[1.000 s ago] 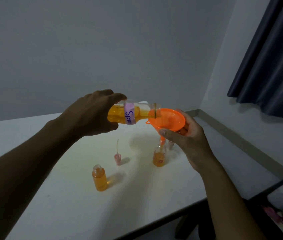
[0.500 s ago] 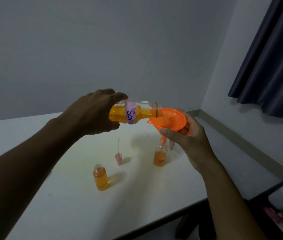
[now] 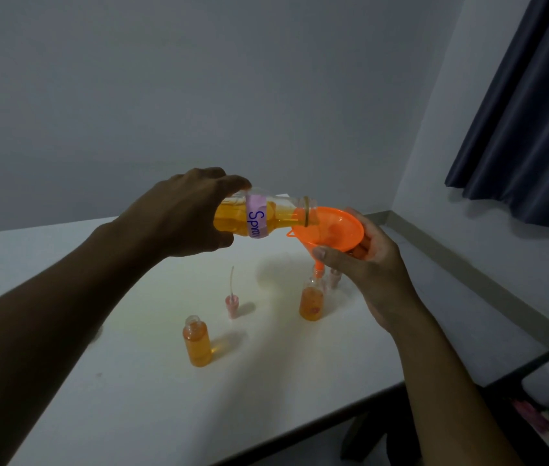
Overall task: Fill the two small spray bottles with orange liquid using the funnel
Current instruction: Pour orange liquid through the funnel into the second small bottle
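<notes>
- The orange funnel (image 3: 328, 230) is gripped by the right hand (image 3: 372, 264), spout in the small spray bottle (image 3: 311, 302) on the white table (image 3: 131, 415).
- The left hand (image 3: 185, 213) clasps the tilted large bottle (image 3: 266, 216), mouth over the funnel's rim.
- A second small bottle (image 3: 197, 343) stands nearer, with a pink spray cap (image 3: 232, 304) between the two.

Orange funnel (image 3: 333, 230) spout in part-filled small bottle (image 3: 311, 302); second small bottle (image 3: 196, 344) upright, nearly full, uncapped.

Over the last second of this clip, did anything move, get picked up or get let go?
Almost nothing changed. The left hand keeps the big bottle tipped at the funnel; the right hand keeps it over the far small bottle. The near small bottle and loose sprayer stayed put.
</notes>
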The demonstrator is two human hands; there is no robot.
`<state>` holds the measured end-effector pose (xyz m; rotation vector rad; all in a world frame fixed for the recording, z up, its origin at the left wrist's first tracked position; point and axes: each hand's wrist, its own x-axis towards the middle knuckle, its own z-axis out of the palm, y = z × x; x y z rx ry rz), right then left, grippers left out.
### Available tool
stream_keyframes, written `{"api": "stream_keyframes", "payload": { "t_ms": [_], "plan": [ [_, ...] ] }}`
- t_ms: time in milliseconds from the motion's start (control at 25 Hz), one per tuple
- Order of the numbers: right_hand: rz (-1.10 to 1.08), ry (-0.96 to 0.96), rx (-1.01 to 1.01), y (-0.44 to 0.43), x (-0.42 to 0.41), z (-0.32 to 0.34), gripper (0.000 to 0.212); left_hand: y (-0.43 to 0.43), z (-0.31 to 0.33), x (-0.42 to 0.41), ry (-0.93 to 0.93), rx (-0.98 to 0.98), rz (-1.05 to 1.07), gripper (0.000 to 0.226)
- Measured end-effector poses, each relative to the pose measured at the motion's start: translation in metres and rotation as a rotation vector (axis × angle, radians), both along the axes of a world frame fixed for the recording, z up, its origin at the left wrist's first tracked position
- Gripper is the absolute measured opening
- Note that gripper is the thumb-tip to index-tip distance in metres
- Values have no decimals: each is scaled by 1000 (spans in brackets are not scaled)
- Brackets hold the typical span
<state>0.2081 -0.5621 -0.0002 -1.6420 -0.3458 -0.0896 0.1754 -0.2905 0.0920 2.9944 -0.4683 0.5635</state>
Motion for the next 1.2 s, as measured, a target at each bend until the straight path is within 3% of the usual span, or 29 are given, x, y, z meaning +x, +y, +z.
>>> {"api": "stream_keyframes", "payload": {
  "t_ms": [1200],
  "plan": [
    [7,11,17,-2,5,-4,88,-4,6,0,-9,45,8,81]
  ]
}}
